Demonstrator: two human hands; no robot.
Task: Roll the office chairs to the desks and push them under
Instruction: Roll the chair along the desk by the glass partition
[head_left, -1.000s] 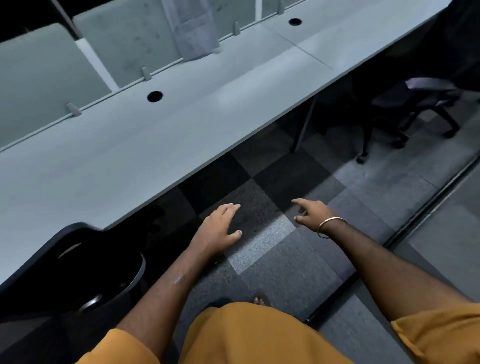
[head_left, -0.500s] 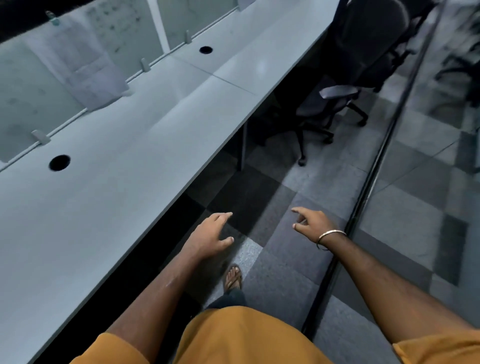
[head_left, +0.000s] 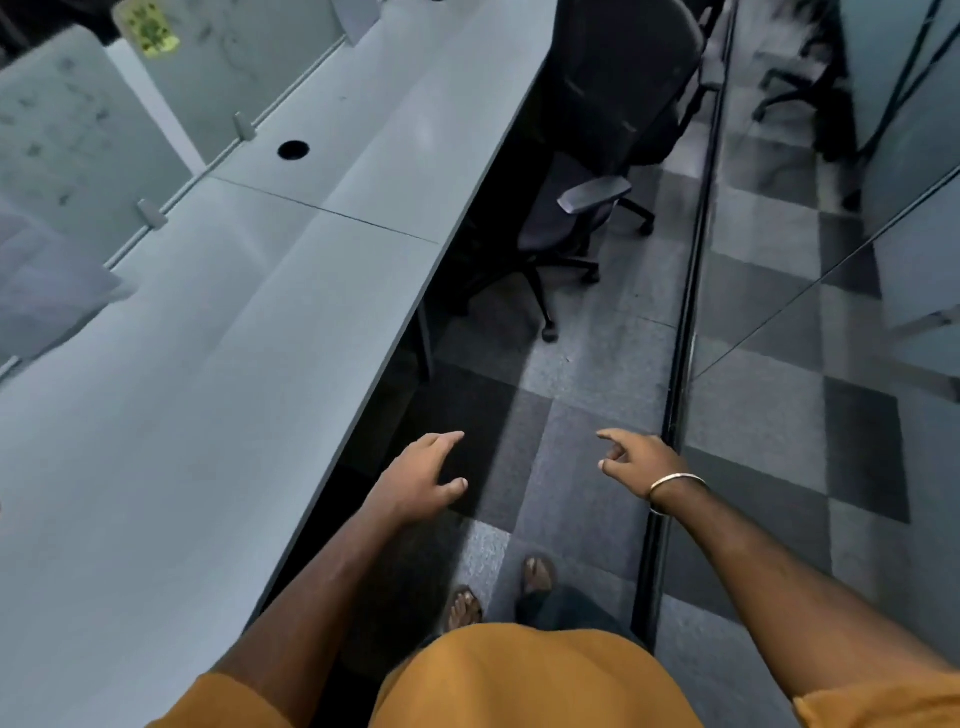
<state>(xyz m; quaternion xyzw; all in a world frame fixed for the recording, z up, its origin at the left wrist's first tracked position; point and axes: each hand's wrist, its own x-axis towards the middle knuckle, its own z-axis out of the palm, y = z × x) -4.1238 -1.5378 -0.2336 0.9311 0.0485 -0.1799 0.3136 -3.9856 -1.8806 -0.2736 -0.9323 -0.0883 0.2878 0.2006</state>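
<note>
Office aisle, checkered grey and dark carpet tiles (head_left: 587, 364) underfoot. Long pale grey desk run (head_left: 218, 364) along left side, seam between two desktops, round cable hole (head_left: 293, 149) near back edge, frosted divider panels (head_left: 67, 140) behind with small clips; yellow-green sticker (head_left: 148, 23) up on panel, blurred, unreadable. Glass partition (head_left: 831, 322) along right side on dark floor track (head_left: 680, 364), reflecting or showing more carpet and another chair base beyond, can't tell which. Dark office chair (head_left: 608, 135) ahead, beside desk edge, seat partly tucked beneath desktop, high back and grey armrest (head_left: 595, 193) sticking out into aisle, star base and casters on carpet. Well apart from both hands. Orange shirt at bottom of frame, short sleeves both sides, two sandalled feet (head_left: 498, 592) on carpet. Left hand (head_left: 415, 480) stretched forward just beside desk edge, palm down, fingers loosely extended, thumb out, holding nothing. Right hand (head_left: 636, 457) forward near glass track, index pointing ahead, other fingers loosely curled, holding nothing. Thin metal bangle (head_left: 675, 486) on right wrist.
</note>
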